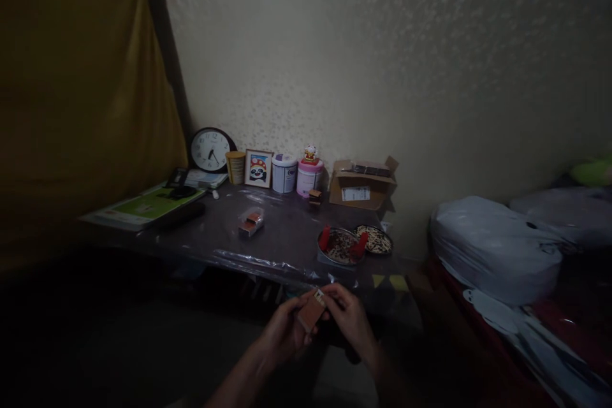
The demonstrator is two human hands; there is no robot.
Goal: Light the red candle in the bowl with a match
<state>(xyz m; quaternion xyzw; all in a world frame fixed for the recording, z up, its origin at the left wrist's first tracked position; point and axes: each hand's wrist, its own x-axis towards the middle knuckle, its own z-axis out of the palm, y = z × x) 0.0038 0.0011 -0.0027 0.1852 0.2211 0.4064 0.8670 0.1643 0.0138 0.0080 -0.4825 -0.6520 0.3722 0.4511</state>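
Observation:
In front of the table's near edge, my left hand (282, 333) is closed around a small brown matchbox (312, 313). The box is tilted, its tray slid partly out at the upper end, where pale matchsticks (319, 296) show. My right hand (351, 319) is closed at that open end, thumb and fingertips against the box. Whether a match is between them is too small to tell. Beyond my hands stands a round dish (340, 260) of dark-tipped matches with two red pieces at its sides. A second dish (375, 250) of pale matches sits behind it.
On the plastic-covered table (282, 229) lies a clear-wrapped pack of matchboxes (251, 223). A small stack of boxes (314, 196) and an open carton (356, 194) stand behind. Along the wall are a clock (210, 150), picture frame (259, 169) and two tubs (284, 173). White bags (497, 245) lie right.

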